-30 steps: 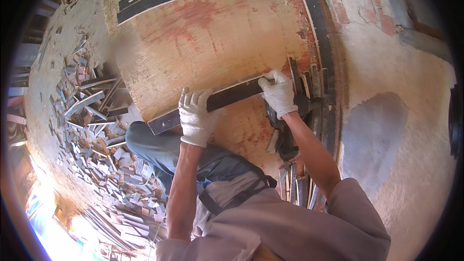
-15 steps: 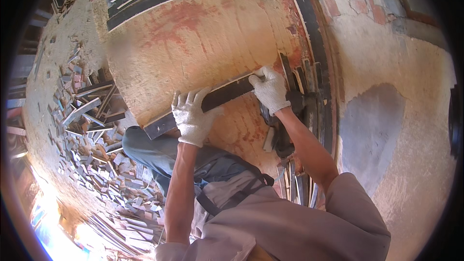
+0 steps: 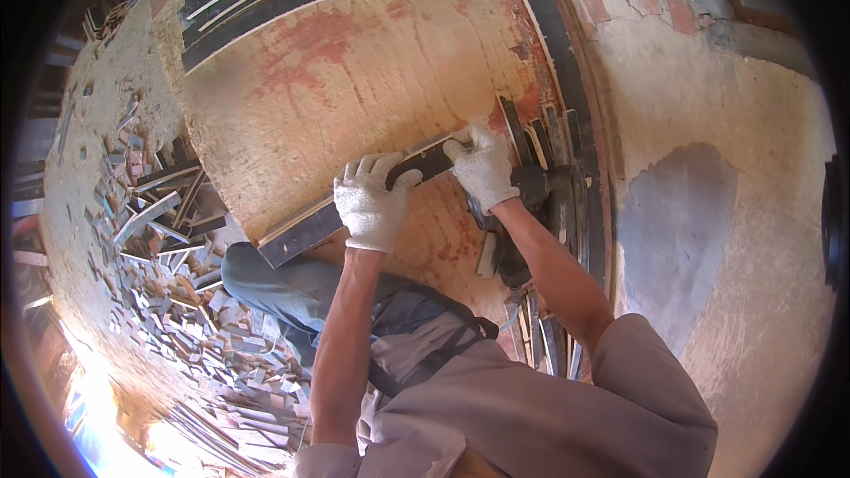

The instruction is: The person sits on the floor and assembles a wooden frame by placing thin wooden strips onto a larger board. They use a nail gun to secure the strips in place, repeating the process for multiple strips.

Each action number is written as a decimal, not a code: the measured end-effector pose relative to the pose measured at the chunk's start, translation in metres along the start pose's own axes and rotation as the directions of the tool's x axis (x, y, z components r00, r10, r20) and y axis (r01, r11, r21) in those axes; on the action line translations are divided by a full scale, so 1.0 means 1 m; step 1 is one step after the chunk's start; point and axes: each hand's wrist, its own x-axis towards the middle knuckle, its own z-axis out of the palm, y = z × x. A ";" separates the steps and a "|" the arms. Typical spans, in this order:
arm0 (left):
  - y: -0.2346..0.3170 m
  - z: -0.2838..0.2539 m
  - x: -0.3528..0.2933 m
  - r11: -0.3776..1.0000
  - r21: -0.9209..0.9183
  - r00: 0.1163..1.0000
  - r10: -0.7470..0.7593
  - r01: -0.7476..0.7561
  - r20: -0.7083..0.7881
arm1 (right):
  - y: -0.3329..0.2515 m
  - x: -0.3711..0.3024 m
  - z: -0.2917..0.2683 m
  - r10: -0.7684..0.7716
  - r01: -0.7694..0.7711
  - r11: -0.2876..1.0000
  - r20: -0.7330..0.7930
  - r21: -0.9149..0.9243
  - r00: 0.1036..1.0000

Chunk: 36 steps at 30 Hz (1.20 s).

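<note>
A long, narrow dark board strip (image 3: 304,236) with a pale edge lies aslant across the work surface in front of me. My left hand (image 3: 370,199), in a white knitted glove, grips it near its middle, with the fingers over the far edge and the thumb on the near side. At the strip's right end my right hand (image 3: 482,168), gloved alike, pinches it between thumb and fingers. Just right of that hand sits a dark tool-like object (image 3: 534,184), partly hidden by the glove and forearm.
The tan board surface (image 3: 354,97) has red stains. Several dark strips (image 3: 288,4) are stacked at its far left. More strips (image 3: 551,137) stand along the right side beside a plastered wall (image 3: 735,257). Many small offcuts (image 3: 190,301) litter the floor at left.
My left hand has slid rightward along the strip, closer to my right hand, and its fingers have closed more around it. The right hand stays at the strip's end.
</note>
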 end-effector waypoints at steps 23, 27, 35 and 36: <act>0.001 0.018 0.008 0.996 -0.048 0.997 -0.074 0.072 -0.024 | 0.003 0.002 -0.002 0.149 -0.158 0.978 0.072 0.133 0.986; 0.000 0.020 0.007 0.997 -0.062 0.998 -0.057 0.054 -0.042 | -0.007 -0.014 -0.014 -0.069 0.069 0.998 -0.065 0.008 0.996; 0.000 0.020 0.007 0.997 -0.043 0.997 -0.072 0.071 -0.035 | 0.025 -0.135 -0.095 0.021 -0.062 0.745 -0.069 -0.664 0.997; 0.001 0.021 0.007 0.997 -0.041 0.997 -0.064 0.062 -0.044 | 0.031 -0.139 -0.092 0.151 -0.143 0.740 -0.045 -0.657 0.987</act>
